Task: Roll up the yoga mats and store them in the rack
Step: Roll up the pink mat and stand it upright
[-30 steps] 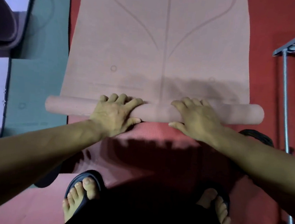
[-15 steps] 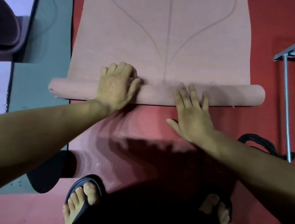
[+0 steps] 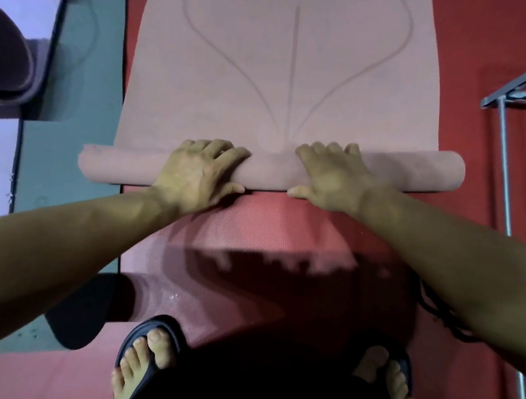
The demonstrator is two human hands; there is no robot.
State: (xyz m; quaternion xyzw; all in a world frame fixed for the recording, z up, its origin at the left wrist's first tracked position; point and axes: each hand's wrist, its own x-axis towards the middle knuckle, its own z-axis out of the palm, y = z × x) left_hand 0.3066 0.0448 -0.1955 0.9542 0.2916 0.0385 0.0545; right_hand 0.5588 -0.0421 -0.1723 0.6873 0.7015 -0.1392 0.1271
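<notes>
A pale pink yoga mat with curved line markings lies flat ahead of me, its near end wound into a roll that spans the mat's width. My left hand grips the roll left of centre, fingers curled over the top and thumb at the near side. My right hand grips it right of centre the same way. Under the roll lies a darker pink ribbed mat that reaches to my feet.
A metal rack frame stands at the right on the red floor. A teal mat lies at the left, with a dark rolled mat at the far left. A black cord lies by my right arm. My sandalled feet stand below.
The roll has moved forward along the pale mat and grown thicker. Half a second ago my right hand lay flat behind the roll; now both hands are curled over it again.
</notes>
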